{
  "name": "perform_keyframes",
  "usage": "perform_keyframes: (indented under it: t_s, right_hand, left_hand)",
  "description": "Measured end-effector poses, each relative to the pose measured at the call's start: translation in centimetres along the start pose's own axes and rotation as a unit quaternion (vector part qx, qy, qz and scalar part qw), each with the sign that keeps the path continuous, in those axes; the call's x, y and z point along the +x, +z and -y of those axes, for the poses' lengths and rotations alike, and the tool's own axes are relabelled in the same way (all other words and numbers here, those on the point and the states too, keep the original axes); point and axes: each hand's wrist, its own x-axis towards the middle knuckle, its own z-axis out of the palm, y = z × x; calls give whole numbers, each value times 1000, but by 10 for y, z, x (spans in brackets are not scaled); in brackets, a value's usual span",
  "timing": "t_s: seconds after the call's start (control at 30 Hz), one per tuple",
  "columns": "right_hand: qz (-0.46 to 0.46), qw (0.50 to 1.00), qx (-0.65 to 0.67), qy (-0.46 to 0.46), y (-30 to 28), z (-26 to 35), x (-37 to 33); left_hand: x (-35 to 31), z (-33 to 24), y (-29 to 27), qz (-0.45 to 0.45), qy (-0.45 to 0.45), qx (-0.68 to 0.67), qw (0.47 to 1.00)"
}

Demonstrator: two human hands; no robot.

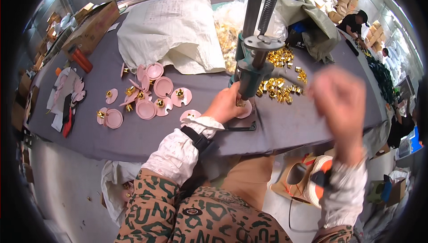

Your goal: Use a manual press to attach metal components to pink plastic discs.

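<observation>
A green hand press (254,71) with a tall coil spring stands at the table's middle. My left hand (225,104) is at its base, fingers closed on a pink disc (245,110) under the ram. The fingertips are partly hidden behind the press. My right hand (341,102) is raised to the right, blurred by motion and curled like a fist around the end of the press lever (292,78). Left of the press lie several pink discs (163,87), some with gold fittings (160,103) on them. Loose gold fittings (278,89) are heaped to its right.
A white woven sack (171,29) lies at the back of the grey-covered table (290,131), beside a clear bag (227,33). At the left are an orange-red cylinder (81,60) and a cardboard box (91,29). A stool (294,178) stands below right. Another person (354,24) works far right.
</observation>
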Motion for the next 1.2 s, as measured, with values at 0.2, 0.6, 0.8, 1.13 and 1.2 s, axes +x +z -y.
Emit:
perform_keyframes:
  t_s: [0.2, 0.6, 0.8, 1.13, 1.2]
  right_hand:
    - [57, 987, 71, 131, -31, -10, 131]
    - [54, 991, 28, 122, -30, -32, 145]
    - [39, 993, 50, 99, -13, -16, 136]
    - [70, 990, 47, 113, -29, -23, 134]
    - [71, 990, 53, 111, -28, -23, 135]
  left_hand:
    - [1, -9, 37, -131, 20, -46, 990]
    - [-57, 14, -107, 0, -74, 160, 984]
    - [-84, 30, -99, 145, -88, 277, 946]
    - [-297, 21, -205, 196, -307, 285, 887]
    - [-312, 20, -214, 160, -293, 310, 890]
